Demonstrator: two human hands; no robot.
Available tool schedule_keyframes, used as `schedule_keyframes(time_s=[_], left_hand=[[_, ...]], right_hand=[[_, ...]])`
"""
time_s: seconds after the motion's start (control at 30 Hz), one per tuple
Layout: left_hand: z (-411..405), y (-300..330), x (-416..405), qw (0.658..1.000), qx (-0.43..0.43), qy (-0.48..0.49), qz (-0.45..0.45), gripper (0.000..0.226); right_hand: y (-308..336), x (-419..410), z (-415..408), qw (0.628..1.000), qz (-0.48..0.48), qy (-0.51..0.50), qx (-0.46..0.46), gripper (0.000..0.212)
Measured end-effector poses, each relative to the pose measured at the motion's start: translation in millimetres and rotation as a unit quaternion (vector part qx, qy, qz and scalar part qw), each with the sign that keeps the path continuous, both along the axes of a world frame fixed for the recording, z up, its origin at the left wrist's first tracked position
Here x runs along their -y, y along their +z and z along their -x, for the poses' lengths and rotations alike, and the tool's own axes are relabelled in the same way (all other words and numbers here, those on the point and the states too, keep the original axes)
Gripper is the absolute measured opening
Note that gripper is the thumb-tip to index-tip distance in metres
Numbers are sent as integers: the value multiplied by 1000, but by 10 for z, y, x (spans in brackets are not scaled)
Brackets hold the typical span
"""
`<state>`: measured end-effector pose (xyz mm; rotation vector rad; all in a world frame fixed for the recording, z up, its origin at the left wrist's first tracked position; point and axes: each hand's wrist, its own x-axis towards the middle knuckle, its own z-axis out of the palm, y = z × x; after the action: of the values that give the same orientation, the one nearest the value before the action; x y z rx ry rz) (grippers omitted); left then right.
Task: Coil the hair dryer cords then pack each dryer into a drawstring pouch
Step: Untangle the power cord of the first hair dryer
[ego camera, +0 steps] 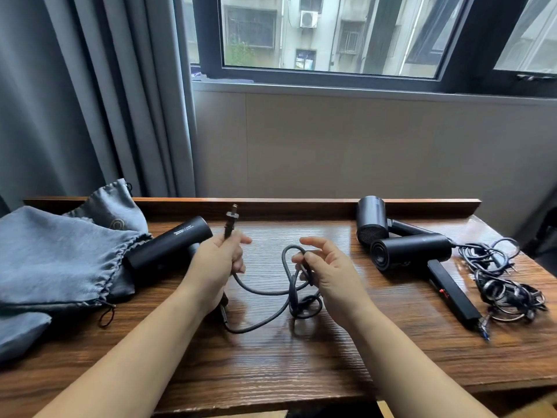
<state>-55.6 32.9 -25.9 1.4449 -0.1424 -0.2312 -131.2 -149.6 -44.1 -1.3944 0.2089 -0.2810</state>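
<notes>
A black hair dryer (168,244) lies left of centre on the wooden table (271,357), its barrel beside the grey drawstring pouches (60,257). My left hand (218,260) grips the plug end of its black cord (259,292), with the plug (230,220) sticking up above my fist. Just to the right, my right hand (324,267) pinches a loop of the same cord. The slack hangs between my hands and curls on the table below them. Two more black dryers (407,245) lie at the right, beside their tangled cords (500,279).
A raised wooden lip (301,205) runs along the table's back edge, under a beige wall and a window. Grey curtains (90,101) hang at the back left. A second pouch (116,206) stands behind the flat one. The table's front edge lies near my forearms.
</notes>
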Motion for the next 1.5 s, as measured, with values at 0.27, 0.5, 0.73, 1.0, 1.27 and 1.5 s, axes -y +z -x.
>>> schedule_keyframes(time_s=[0.27,0.5,0.73,1.0,1.27,1.5], left_hand=[[149,55,42,994,-7,-108,-24,71],[365,-61,185,951,173,-169,-195,51],[283,-97,191,988,42,-119,-93,49],[293,-126,228,991,38,-117,-42,49],[258,-225,146,951,193,-121,-209,48],[249,-129,187,930,285,-102,-208,57]], right_hand=[[83,-5,-49,981,-188,-48,14,22],[148,-62,-38,974,-218,-14,57,24],[123,25,5,975,-218,-16,32,23],[-127,74,143,967,235,85,-41,24],[-58,44,84,992,117,-22,51,21],[-34,-25,19,971,227,25,71,23]])
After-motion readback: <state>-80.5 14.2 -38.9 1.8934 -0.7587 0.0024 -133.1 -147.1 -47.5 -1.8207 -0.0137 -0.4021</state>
